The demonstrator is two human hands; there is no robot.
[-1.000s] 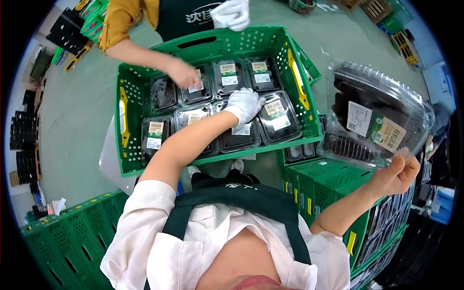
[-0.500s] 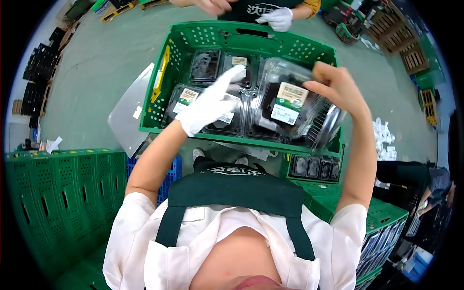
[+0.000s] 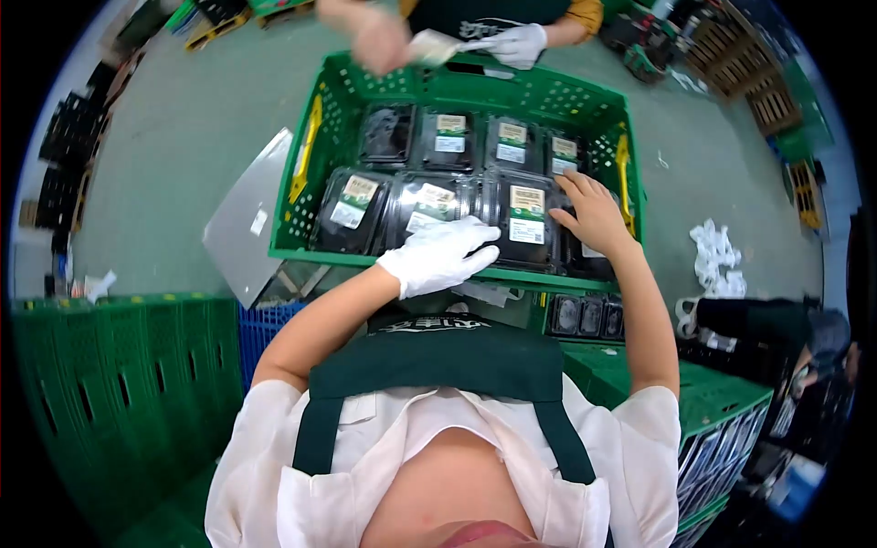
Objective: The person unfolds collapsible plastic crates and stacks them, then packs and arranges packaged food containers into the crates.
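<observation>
A large green crate [image 3: 475, 80] holds several clear plastic clamshell boxes with dark contents, most bearing a printed label. My left hand [image 3: 443, 256], in a white glove, lies with fingers stretched over the front edge of a labelled clamshell box [image 3: 429, 203] and reaches toward the one to its right. My bare right hand [image 3: 598, 215] has its fingers spread at the right side of that front-row clamshell box [image 3: 527, 219], thumb near its edge. Another clamshell box [image 3: 585, 258] is partly hidden under my right hand and wrist.
Across the crate, a co-worker's gloved hand [image 3: 516, 46] is at the far rim; their blurred bare hand [image 3: 379, 41] is near a pale label [image 3: 434, 47]. Green crates [image 3: 137, 365] stand at left. More packed boxes [image 3: 585, 315] sit below right. Another person [image 3: 776, 333] bends at far right.
The clamshell box held up in my right hand now lies in the front row, and that hand rests at its side. My left hand has moved right and nearer. The co-worker's bare hand has shifted.
</observation>
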